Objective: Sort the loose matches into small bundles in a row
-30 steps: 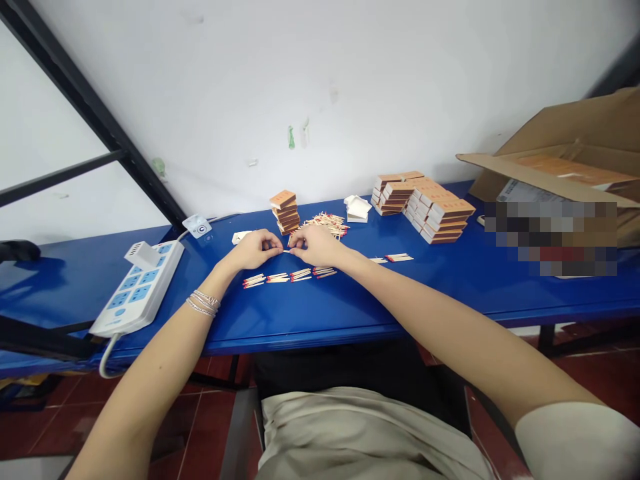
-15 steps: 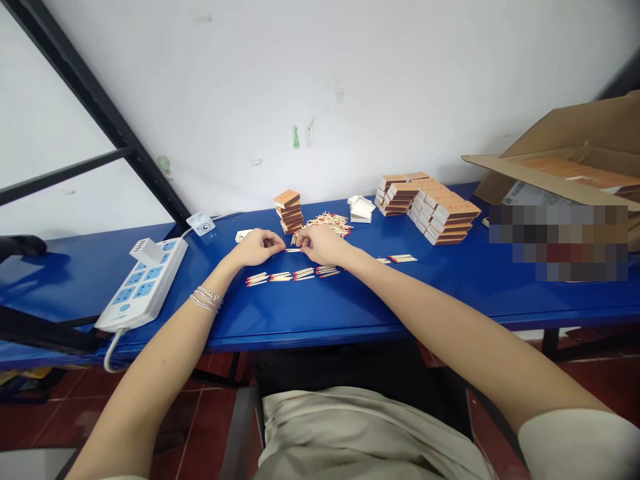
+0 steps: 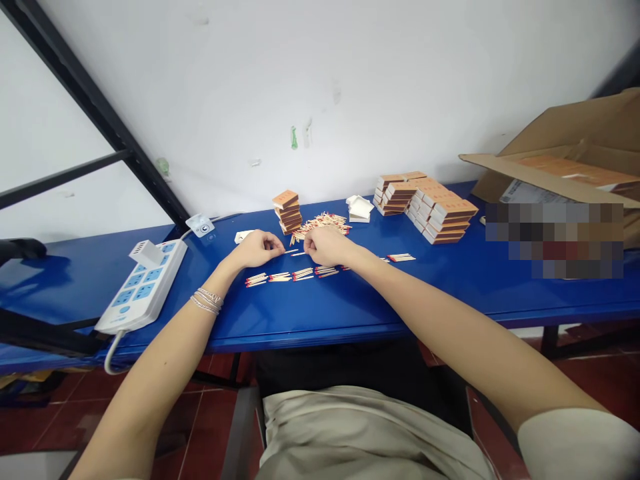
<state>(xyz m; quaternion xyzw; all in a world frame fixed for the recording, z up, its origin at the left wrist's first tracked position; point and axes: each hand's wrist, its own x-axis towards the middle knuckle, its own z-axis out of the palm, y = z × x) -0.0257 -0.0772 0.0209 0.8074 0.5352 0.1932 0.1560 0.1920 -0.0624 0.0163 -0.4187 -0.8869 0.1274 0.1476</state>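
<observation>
My left hand (image 3: 260, 249) is closed in a pinch, its fingertips at the red-headed end of a match (image 3: 292, 251) on the blue table. Just to the right, my right hand (image 3: 326, 246) is closed at the plain end of a second match (image 3: 299, 254). The two matches lie nearly parallel between my hands. Behind the right hand is a loose pile of matches (image 3: 327, 221), partly covered by it. Nearer to me runs a row of small match groups (image 3: 280, 277), red heads to the left; my right wrist and forearm hide part of it.
A leaning stack of matchboxes (image 3: 287, 212) stands behind my hands. White empty box trays (image 3: 359, 209) and a large block of matchboxes (image 3: 435, 205) are to the right, then an open carton (image 3: 550, 160). A power strip (image 3: 145, 287) lies at left.
My right hand has shifted slightly right, away from the left hand. Two separate matches now show between the hands where one showed before. The left hand has barely moved.
</observation>
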